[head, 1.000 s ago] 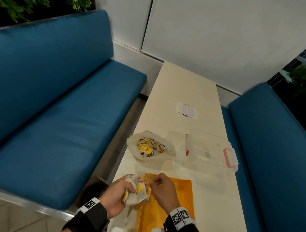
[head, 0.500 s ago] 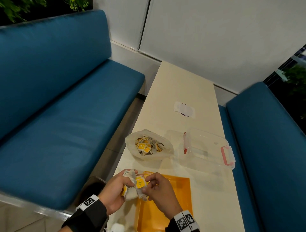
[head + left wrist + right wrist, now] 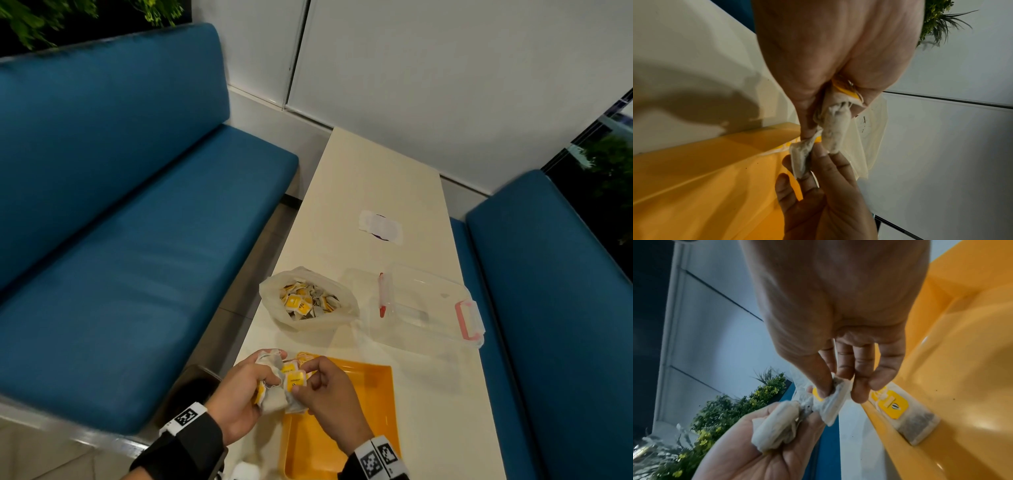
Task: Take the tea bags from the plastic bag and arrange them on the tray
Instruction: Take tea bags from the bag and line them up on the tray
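My left hand [image 3: 239,394] grips a bunch of white tea bags [image 3: 270,394] with yellow tags, just over the near left corner of the orange tray [image 3: 373,404]. My right hand [image 3: 318,390] pinches one tea bag [image 3: 295,382] out of that bunch between thumb and fingers. In the right wrist view the pinched tea bag [image 3: 834,402] hangs from my fingertips, and another tea bag [image 3: 906,417] lies against the tray wall [image 3: 962,353]. The open plastic bag [image 3: 308,301] full of tea bags sits on the table beyond the tray.
A clear plastic box [image 3: 428,305] with pink latches stands right of the bag. A white paper patch [image 3: 380,226] lies farther up the cream table [image 3: 376,178]. Blue benches [image 3: 137,240] flank the table on both sides; the left table edge is close to my hands.
Both hands have stayed together at the tray's near left corner. My right fingers have worked one tea bag away from the bunch in my left hand.
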`<state>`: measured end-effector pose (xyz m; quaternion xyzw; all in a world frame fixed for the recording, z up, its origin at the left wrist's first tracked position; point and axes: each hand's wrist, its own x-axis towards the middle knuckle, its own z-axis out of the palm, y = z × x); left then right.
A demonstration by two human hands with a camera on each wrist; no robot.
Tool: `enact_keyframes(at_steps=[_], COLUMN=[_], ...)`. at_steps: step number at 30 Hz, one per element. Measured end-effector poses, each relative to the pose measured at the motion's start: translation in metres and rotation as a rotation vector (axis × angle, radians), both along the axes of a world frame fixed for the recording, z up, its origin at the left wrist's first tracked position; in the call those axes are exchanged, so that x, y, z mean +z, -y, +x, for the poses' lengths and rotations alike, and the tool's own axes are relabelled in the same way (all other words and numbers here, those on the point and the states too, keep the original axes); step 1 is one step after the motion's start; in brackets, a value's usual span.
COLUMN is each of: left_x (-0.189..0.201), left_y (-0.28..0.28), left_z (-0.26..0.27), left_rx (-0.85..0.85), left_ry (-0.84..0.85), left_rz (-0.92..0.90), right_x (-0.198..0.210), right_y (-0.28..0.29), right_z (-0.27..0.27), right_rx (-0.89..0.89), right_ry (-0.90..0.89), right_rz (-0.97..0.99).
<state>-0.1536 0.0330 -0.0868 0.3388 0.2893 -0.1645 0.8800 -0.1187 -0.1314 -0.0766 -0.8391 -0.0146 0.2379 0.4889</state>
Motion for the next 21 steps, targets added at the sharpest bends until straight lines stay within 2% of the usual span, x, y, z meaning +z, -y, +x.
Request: enact_keyframes(at_steps=[9, 21], left_x=[0.003, 0.002], left_y=[-0.002, -0.010], left_z=[0.000, 0.003], left_rx=[-0.001, 0.048], left_ry=[0.009, -0.017], left_rz=[-0.015, -0.095], right_x=[0.012, 0.030], right_y=[0.000, 0.015], right_z=[-0.001, 0.013], right_rx=[0.059, 0.089], right_ry=[0.170, 0.212], right_rz=[-0.043, -0.061])
